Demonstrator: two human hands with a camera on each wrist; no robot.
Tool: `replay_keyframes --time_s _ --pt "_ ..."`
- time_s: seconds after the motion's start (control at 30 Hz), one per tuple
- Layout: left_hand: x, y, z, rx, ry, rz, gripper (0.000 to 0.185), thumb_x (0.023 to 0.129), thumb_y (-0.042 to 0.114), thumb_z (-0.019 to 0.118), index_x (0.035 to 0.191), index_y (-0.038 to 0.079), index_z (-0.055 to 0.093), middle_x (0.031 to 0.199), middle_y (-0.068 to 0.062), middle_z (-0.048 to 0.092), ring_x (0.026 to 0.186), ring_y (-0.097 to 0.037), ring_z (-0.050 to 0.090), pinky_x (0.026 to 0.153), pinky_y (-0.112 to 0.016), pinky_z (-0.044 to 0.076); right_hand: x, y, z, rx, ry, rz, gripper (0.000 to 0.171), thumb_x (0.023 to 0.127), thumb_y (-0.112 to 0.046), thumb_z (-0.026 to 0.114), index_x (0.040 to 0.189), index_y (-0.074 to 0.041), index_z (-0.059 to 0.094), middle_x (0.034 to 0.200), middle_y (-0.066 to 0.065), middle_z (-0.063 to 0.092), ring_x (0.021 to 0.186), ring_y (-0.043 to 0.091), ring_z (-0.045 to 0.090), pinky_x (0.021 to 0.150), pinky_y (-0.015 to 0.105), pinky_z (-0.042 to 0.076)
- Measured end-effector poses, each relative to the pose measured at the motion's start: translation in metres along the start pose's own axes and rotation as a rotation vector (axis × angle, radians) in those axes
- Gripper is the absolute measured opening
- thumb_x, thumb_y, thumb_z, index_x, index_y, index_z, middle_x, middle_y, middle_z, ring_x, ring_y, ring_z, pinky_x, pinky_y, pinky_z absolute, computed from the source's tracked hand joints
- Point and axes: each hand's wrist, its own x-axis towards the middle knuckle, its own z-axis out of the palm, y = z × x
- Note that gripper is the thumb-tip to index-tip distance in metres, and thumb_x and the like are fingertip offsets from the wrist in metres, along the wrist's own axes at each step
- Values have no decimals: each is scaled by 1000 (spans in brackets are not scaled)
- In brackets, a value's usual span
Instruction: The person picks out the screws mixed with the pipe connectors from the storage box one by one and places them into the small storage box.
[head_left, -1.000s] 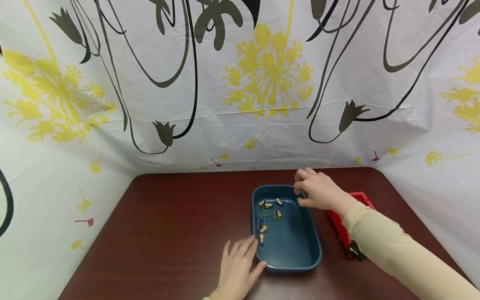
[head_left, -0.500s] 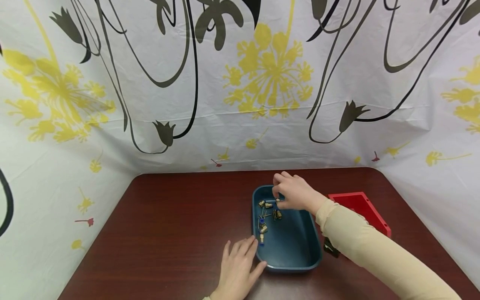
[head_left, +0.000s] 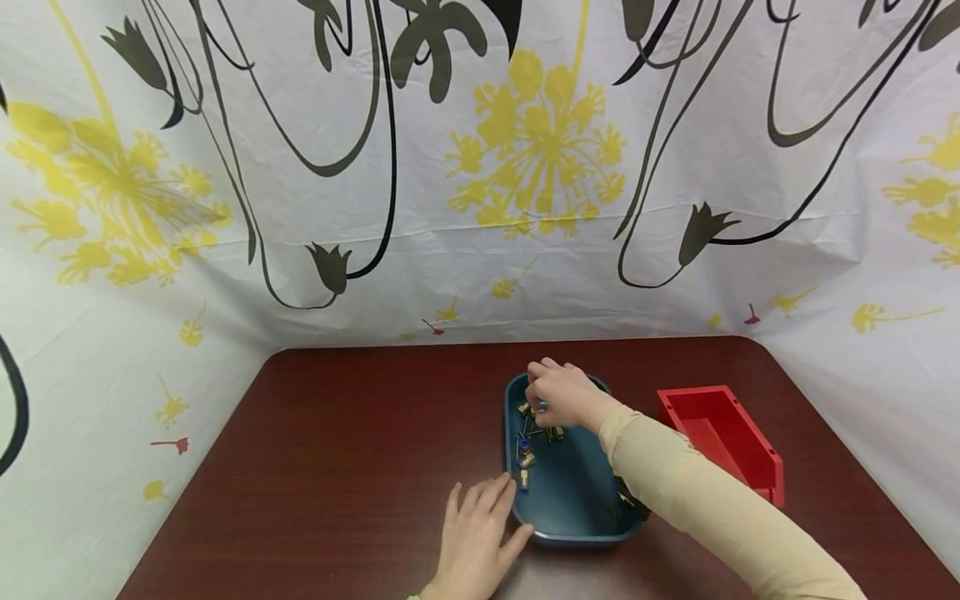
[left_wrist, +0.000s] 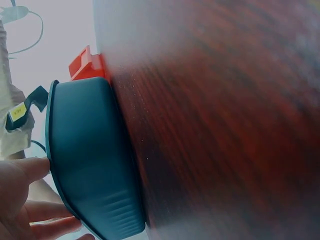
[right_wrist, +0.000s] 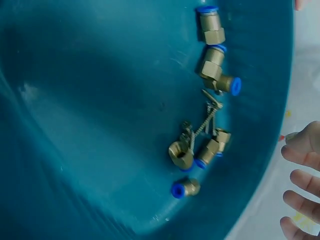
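Observation:
A dark blue tray point(head_left: 581, 492) holds several brass push-in hose fittings point(right_wrist: 212, 65) with blue collars and a few thin screws point(right_wrist: 202, 125). They lie mostly along its left side. Over the back left of the tray hangs my right hand point(head_left: 562, 393), its fingers loosely bent above the fittings. In the right wrist view the fingers point(right_wrist: 302, 200) are spread, with nothing seen between them. Beside the tray's front left corner lies my left hand point(head_left: 476, 533), fingers fairly straight. Its thumb point(left_wrist: 35, 167) and fingertips touch the rim in the left wrist view.
Right of the tray stands a red bin point(head_left: 720, 433), partly behind the right sleeve point(head_left: 720, 500). A dark device with a yellow label point(left_wrist: 19, 112) sits at the right wrist. The brown table point(head_left: 337, 467) meets a patterned white cloth point(head_left: 420, 283) at the back.
From above the tray's right rim, my right hand has moved left over the fittings and slightly toward the front. More of the red bin shows. My left hand has stayed in place.

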Motion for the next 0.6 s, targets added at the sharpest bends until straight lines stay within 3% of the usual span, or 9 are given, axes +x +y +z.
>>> replay_keyframes --time_s 0.33,0.6 --pt "0 -1 0 -12 -6 0 52 80 47 57 118 12 58 121 -1 50 104 -19 47 85 -56 31 7 -1 25 29 -33 10 26 71 -18 70 57 -24 50 77 -5 36 71 16 30 56 35 32" --pt "0 0 0 -4 11 11 52 80 47 57 118 11 57 121 0 50 104 -19 46 85 -56 31 9 -1 41 27 -62 55 27 69 -18 72 54 -24 50 75 -6 37 70 15 32 57 33 33"
